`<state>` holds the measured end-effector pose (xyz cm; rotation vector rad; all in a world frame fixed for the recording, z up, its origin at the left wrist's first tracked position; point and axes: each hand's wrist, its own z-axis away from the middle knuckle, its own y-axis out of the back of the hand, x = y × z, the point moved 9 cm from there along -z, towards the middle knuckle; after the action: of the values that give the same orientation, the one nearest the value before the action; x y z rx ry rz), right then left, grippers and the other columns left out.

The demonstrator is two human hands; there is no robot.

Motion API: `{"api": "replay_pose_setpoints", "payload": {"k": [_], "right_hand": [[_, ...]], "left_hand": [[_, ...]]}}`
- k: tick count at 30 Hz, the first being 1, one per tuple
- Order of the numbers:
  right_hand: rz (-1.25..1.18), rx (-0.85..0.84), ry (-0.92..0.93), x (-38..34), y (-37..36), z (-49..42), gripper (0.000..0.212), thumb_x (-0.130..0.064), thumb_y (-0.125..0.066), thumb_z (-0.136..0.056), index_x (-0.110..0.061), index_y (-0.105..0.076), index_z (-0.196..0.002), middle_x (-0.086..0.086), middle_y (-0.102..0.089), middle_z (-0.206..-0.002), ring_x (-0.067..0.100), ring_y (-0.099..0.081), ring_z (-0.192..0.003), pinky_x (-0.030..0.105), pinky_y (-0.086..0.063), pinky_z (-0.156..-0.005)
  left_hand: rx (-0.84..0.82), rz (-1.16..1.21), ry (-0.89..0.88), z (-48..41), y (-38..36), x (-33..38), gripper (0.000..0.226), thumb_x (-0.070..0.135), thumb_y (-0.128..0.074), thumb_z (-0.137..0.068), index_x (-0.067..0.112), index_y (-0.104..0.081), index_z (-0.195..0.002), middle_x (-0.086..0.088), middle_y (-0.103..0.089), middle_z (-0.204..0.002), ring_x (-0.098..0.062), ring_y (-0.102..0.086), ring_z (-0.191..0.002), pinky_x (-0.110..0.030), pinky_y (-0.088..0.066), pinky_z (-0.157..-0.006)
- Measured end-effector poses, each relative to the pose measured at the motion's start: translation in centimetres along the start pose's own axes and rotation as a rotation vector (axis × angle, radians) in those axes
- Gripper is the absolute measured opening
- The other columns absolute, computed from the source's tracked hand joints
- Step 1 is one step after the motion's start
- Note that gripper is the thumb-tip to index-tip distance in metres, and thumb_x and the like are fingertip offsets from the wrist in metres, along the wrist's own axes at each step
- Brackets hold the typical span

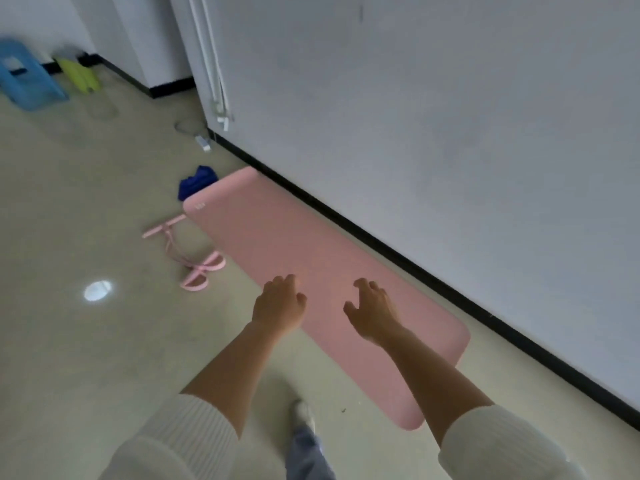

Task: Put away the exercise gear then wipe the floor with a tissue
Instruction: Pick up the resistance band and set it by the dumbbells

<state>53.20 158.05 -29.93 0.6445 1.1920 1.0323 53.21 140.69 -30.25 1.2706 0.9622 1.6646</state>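
Observation:
A pink exercise mat point(298, 251) lies flat on the floor along the wall's black skirting. A pink pedal resistance band point(188, 258) rests on the floor just left of the mat. A blue cloth bundle point(195, 181) sits at the mat's far corner. My left hand point(278, 304) hovers over the mat's left edge, fingers curled loosely and holding nothing. My right hand point(372, 311) is stretched out above the middle of the mat, fingers spread and empty. No tissue is in view.
A blue plastic stool point(26, 76) and a yellow-green object point(81, 76) stand by the far left wall. White pipes point(211, 60) run down the wall corner, with a cable and plug point(201, 138) on the floor below. My foot point(303, 415) is on the beige floor point(86, 341).

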Motion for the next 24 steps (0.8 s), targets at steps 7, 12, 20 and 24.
{"api": "replay_pose_setpoints", "payload": {"k": [7,12,20,24], "right_hand": [[0.034,-0.074,0.066,-11.5,-3.1,-14.1,0.050,-0.032,-0.047,-0.095,-0.013,-0.035,-0.140,0.008,-0.044,-0.141,0.028,-0.043,-0.126,0.044,-0.039,-0.104],[0.093,-0.125,0.104,-19.4,-4.2,-22.4,0.048,-0.031,-0.047,-0.095,-0.011,-0.036,-0.137,0.008,-0.046,-0.137,0.028,-0.045,-0.123,0.044,-0.040,-0.103],[0.183,-0.148,0.146,-32.2,-7.9,-34.1,0.046,-0.035,-0.044,-0.096,-0.012,-0.038,-0.135,0.009,-0.047,-0.134,0.028,-0.046,-0.120,0.044,-0.040,-0.099],[0.200,-0.140,0.111,-39.1,-11.0,-40.1,0.045,-0.035,-0.045,-0.095,-0.012,-0.039,-0.134,0.009,-0.047,-0.133,0.028,-0.045,-0.120,0.045,-0.038,-0.099]], "left_hand": [[0.052,0.007,0.076,-12.2,5.5,-10.6,0.033,0.022,-0.043,-0.093,0.009,-0.049,-0.123,-0.016,-0.056,-0.114,-0.030,-0.052,-0.109,-0.039,-0.043,-0.090],[0.076,0.064,0.141,-19.4,10.3,-17.2,0.033,0.021,-0.046,-0.091,0.008,-0.052,-0.121,-0.016,-0.056,-0.115,-0.032,-0.052,-0.111,-0.040,-0.042,-0.091],[0.045,0.005,0.147,-30.5,16.4,-27.6,0.029,0.026,-0.046,-0.089,0.008,-0.053,-0.111,-0.015,-0.055,-0.110,-0.032,-0.051,-0.106,-0.042,-0.046,-0.087],[0.034,-0.174,0.027,-36.7,20.2,-33.4,0.029,0.029,-0.043,-0.091,0.011,-0.048,-0.113,-0.010,-0.053,-0.115,-0.027,-0.050,-0.105,-0.040,-0.046,-0.086]]}}
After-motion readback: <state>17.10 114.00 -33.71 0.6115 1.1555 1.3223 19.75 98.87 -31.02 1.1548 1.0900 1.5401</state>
